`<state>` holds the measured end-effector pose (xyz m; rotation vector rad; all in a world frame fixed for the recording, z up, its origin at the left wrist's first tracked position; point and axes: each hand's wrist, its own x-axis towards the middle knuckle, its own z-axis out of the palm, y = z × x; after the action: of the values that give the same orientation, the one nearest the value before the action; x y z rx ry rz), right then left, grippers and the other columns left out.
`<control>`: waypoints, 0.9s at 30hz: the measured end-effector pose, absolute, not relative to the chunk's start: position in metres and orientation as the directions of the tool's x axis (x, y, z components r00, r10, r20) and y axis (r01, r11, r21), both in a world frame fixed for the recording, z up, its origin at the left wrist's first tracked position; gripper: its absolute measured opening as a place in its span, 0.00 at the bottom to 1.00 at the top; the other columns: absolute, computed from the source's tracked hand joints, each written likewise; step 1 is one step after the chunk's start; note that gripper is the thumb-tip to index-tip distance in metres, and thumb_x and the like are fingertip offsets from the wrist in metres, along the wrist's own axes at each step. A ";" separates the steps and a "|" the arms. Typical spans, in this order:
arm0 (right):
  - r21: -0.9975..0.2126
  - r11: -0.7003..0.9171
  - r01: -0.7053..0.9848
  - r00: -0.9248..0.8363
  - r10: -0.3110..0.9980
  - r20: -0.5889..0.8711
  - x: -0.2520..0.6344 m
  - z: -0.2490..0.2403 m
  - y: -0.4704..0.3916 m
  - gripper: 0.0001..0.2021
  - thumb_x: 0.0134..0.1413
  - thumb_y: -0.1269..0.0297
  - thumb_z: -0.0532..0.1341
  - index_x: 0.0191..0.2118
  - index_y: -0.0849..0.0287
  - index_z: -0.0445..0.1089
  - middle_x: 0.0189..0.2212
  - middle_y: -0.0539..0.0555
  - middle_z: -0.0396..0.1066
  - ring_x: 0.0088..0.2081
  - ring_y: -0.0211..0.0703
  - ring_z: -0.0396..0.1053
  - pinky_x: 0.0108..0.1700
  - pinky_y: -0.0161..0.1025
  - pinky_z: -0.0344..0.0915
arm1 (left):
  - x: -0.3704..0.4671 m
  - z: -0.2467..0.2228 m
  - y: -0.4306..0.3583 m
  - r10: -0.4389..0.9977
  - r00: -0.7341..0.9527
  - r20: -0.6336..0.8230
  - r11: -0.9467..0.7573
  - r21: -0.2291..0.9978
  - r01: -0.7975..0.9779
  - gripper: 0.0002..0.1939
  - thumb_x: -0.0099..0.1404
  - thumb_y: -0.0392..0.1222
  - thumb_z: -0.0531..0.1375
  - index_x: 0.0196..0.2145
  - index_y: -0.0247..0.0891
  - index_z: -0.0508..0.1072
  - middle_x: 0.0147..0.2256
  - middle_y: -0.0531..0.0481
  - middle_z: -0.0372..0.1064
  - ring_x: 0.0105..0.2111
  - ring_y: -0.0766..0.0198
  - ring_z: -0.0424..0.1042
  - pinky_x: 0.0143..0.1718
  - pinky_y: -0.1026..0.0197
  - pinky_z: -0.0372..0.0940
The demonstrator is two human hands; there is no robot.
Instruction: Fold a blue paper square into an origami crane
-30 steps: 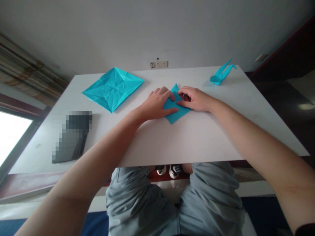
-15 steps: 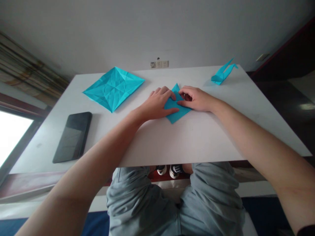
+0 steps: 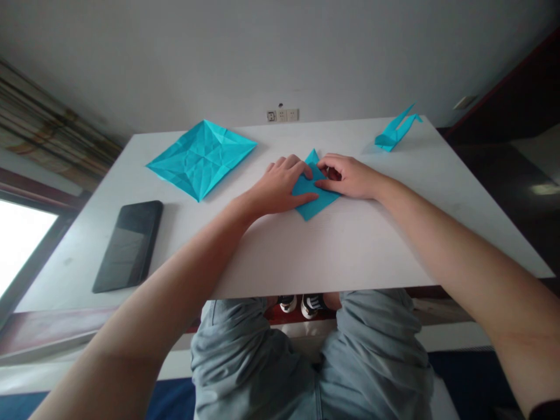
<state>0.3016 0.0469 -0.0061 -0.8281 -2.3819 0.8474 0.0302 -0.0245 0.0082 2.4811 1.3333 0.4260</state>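
Turquoise folded origami paper (image 3: pixel 305 186) lies at the clock's centre, near the middle of the white table (image 3: pixel 341 251). The left hand (image 3: pixel 280 184) sits at nine o'clock, palm down, thumb and forefinger spread apart on the paper. The right hand (image 3: pixel 352 177), at three, has curled fingers and a gap between thumb and forefinger, both tips at the paper's right side; whether they pinch a flap, I cannot tell. Between them, the hands cover much of the paper.

Nearest, between four and five, a dark sleeve (image 3: pixel 545 410) is cut off by the frame. At six, the table edge partly hides dark sneakers (image 3: pixel 311 305), whose white markings are too small to make out. Between eight and nine, a black smartphone (image 3: pixel 128 246) lies just beside the left forearm (image 3: pixel 184 274).

Farther off, between nine and ten, an opened turquoise sheet (image 3: pixel 203 160) shows crossing creases. At two stands a turquoise paper crane (image 3: pixel 391 137). Farthest, at eleven, are wall sockets (image 3: pixel 282 115), any lettering too small to read.
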 end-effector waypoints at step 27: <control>-0.685 0.598 0.416 -0.694 0.695 0.187 0.302 -0.004 0.045 0.16 0.65 0.50 0.80 0.44 0.50 0.77 0.40 0.51 0.71 0.38 0.49 0.64 0.43 0.48 0.61 | 0.032 0.011 -0.028 0.841 0.530 0.113 -0.529 0.378 0.760 0.22 0.81 0.54 0.68 0.65 0.44 0.77 0.71 0.31 0.71 0.72 0.29 0.71 0.79 0.24 0.64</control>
<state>0.3020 0.0447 -0.0041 -0.8858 -2.3892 0.8632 0.0324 -0.0279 0.0106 2.4893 1.3377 0.4097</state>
